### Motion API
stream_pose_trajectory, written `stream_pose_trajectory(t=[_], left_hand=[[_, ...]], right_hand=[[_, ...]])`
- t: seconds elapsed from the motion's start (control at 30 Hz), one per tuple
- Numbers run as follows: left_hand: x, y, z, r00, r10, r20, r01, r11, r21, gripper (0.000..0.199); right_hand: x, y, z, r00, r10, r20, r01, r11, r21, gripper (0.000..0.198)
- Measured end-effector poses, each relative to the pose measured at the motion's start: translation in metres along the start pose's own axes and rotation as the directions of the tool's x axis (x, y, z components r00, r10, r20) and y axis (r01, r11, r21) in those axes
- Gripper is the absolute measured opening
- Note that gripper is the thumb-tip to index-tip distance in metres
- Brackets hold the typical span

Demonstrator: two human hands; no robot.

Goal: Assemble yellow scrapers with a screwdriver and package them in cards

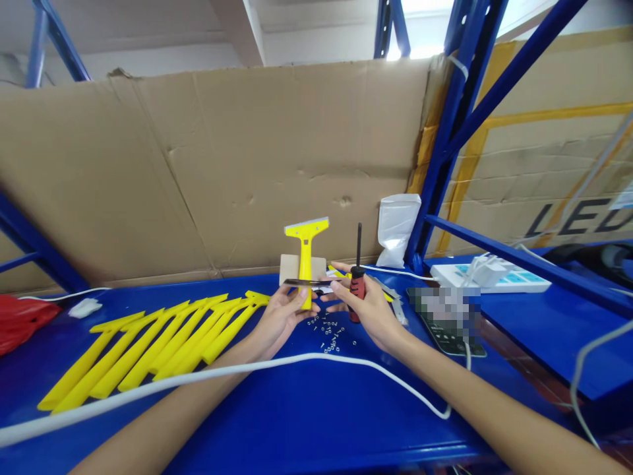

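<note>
Apparently vert., yellow scraper (pixel 306 260) in L hand (pixel 281 315), wide head (pixel 307 229) up.

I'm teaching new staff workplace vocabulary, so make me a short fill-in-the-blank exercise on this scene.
1. The right hand grips a red-and-black ____ whose shaft points upward.
2. The row of yellow T-shaped pieces lies toward the ____ side of the picture.
3. The colour of the table is ____.
4. The tall brown sheet behind the table is made of ____.

Missing words: screwdriver; left; blue; cardboard.
</note>
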State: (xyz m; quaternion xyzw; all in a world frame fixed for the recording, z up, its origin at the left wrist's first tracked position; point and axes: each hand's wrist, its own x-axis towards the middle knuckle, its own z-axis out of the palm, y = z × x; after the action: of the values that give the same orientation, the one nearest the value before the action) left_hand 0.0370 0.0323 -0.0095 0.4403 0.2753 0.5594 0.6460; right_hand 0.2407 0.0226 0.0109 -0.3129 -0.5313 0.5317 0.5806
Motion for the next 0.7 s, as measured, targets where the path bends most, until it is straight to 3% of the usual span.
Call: stream_pose_trajectory(t=[0.27, 0.53, 0.7], left_hand=[[-0.004, 0.002, 0.005, 0.996, -0.014, 0.086, 0.002, 0.991, 0.137, 0.037], [-0.004, -0.001, 0.0, 0.996, -0.03, 0.08, 0.016, 0.985, 0.174, 0.06], [-0.003, -0.004, -0.003, 0.996, -0.023, 0.086, 0.009, 0.987, 0.159, 0.063]], right_hand=[[0.001, -0.002, -0.003, 0.992, -0.065, -0.106, 0.053, 0.992, -0.117, 0.042], [0.001, -0.01, -0.003, 0.953, -0.231, -0.197, 0.213, 0.971, -0.109, 0.033], [0.002, -0.015, -0.002, 0.931, -0.26, -0.255, 0.247, 0.965, -0.082, 0.035]])
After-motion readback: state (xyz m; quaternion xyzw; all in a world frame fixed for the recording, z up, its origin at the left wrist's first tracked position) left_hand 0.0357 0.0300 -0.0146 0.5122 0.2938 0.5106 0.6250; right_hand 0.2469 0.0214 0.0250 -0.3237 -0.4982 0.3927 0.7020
